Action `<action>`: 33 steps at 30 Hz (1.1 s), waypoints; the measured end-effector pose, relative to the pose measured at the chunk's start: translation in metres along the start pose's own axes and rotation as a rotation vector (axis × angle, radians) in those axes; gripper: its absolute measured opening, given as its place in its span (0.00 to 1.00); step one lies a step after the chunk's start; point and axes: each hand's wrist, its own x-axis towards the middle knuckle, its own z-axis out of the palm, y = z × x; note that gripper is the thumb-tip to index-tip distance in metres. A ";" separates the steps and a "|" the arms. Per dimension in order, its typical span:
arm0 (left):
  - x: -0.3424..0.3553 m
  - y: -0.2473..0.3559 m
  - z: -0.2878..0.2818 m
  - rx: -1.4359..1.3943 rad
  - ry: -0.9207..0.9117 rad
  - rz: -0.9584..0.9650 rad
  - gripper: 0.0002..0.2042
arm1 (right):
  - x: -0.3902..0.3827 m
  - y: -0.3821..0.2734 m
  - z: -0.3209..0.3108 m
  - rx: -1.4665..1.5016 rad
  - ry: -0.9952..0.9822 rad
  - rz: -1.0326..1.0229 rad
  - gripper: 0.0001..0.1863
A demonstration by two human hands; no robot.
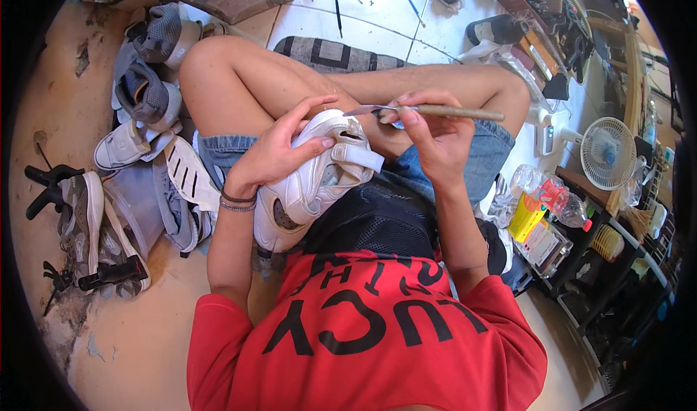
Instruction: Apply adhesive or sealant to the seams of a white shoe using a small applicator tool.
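Note:
A white sneaker (308,186) with a wide strap rests across my lap, its toe pointing away from me. My left hand (279,146) is closed around the shoe's left side, thumb on the upper. In my right hand (435,131) is a palette knife (459,112), pinched near where its thin metal blade meets the brown handle. The blade tip reaches the sole edge at the shoe's toe. Something small and bluish shows beneath my right fingers, too covered to name.
Several loose shoes (141,91) lie at my left, beside a shoe held by black clamps (112,273). On my right are a plastic bottle (563,202), a yellow box (526,218), a small white fan (608,153) and a black shelf (617,266). A patterned mat (341,55) lies beyond my crossed legs.

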 end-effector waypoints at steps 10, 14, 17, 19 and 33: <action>0.013 -0.012 -0.011 0.008 -0.018 -0.033 0.24 | 0.008 0.020 0.022 -0.211 -0.118 0.150 0.05; 0.015 -0.013 -0.013 0.016 -0.018 -0.039 0.25 | 0.013 0.024 0.026 -0.202 -0.092 0.114 0.05; 0.015 -0.007 -0.011 -0.004 -0.027 -0.053 0.25 | 0.015 0.024 0.026 -0.306 -0.126 0.104 0.05; 0.014 -0.007 -0.011 -0.009 -0.023 -0.058 0.25 | 0.016 0.023 0.027 -0.319 -0.139 0.128 0.05; 0.014 -0.001 -0.007 0.018 -0.011 -0.044 0.28 | 0.021 0.028 0.033 -0.340 -0.067 0.127 0.08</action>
